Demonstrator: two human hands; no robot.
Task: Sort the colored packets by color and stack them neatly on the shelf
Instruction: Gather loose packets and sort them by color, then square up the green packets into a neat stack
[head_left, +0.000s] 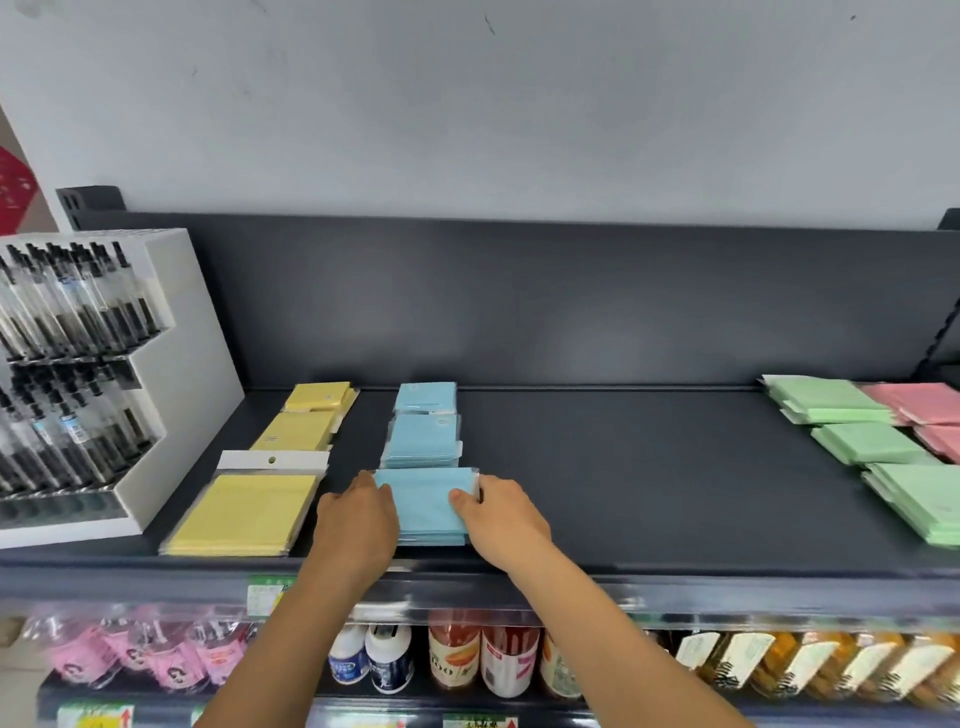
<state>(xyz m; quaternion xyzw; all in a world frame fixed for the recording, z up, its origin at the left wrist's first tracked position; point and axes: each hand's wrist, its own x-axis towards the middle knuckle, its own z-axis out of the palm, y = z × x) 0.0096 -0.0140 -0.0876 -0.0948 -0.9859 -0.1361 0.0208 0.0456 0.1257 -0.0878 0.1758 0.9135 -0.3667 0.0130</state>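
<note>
Blue packets (423, 501) flat, edges along shelf (623, 493)

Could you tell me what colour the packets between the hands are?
Light blue; the packets show best in the head view.
</note>
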